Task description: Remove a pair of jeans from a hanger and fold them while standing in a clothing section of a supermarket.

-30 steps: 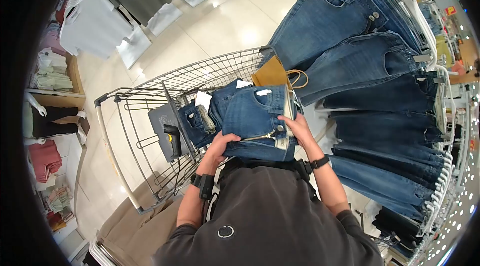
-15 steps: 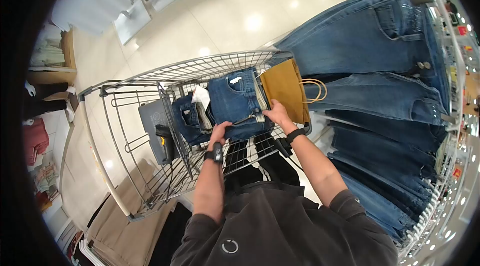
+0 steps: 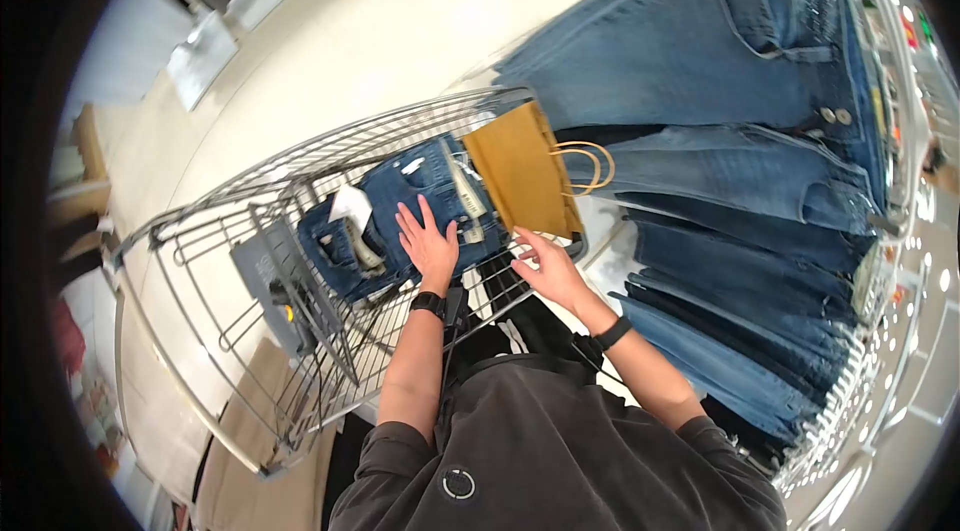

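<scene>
A folded pair of blue jeans (image 3: 440, 193) lies in a wire shopping cart (image 3: 205, 231) in front of me. My left hand (image 3: 428, 241) rests flat on the near edge of those jeans, fingers spread. Just right of it, my right hand (image 3: 548, 269) hovers open over the cart's near rim, holding nothing, close to a mustard paper bag (image 3: 518, 169) with cord handles that stands in the cart. A second folded pair of jeans (image 3: 340, 249) with a white tag lies to the left of the first.
A rack of hanging blue jeans (image 3: 740, 171) fills the right side, close to the cart. A grey box with a dark handheld scanner (image 3: 278, 291) hangs in the cart's left section. Glossy cream floor (image 3: 380, 41) stretches beyond. Beige folded garments (image 3: 245, 451) sit lower left.
Both hands have let go of the folded jeans, which now lie in the cart. The left hand lies flat on them; the right hand has drawn back open. The view has swung.
</scene>
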Demonstrator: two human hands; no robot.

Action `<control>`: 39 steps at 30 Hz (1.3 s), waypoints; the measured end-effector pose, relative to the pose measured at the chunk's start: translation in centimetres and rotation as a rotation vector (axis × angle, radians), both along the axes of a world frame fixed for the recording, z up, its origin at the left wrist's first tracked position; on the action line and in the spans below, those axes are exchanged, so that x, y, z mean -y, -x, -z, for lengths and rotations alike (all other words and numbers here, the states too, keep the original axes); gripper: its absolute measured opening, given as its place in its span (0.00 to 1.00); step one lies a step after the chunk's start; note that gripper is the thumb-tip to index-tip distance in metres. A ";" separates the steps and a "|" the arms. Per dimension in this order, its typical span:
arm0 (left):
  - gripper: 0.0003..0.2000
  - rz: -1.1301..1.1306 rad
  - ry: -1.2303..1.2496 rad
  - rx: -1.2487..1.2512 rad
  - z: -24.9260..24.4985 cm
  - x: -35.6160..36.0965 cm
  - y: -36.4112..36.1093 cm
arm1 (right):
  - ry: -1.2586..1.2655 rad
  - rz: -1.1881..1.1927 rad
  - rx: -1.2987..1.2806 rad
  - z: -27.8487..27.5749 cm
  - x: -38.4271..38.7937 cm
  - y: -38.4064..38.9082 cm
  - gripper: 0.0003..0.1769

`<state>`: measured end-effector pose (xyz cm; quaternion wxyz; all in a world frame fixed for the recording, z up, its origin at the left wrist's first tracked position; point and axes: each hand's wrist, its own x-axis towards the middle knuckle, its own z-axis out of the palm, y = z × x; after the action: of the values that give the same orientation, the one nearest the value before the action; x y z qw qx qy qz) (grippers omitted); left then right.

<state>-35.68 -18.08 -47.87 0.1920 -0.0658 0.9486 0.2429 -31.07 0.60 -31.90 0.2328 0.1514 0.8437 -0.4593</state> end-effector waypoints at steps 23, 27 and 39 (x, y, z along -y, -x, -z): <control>0.26 0.181 -0.289 0.377 6.8 1.3 3.4 | -0.426 1.172 -0.438 -14.2 -18.0 -28.1 0.32; 0.20 0.075 -0.548 0.300 6.1 0.8 2.3 | -0.385 1.233 -0.710 -17.4 -25.6 -31.2 0.32; 0.22 -0.194 -0.377 -0.367 -11.4 -5.0 -13.9 | -1.402 0.675 -1.212 -38.4 -45.3 -31.0 0.28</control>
<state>-21.78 -13.13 -36.49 0.0018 -0.0743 0.8947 0.4404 -0.04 45.94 6.50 -0.5247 0.2272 0.8140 0.1025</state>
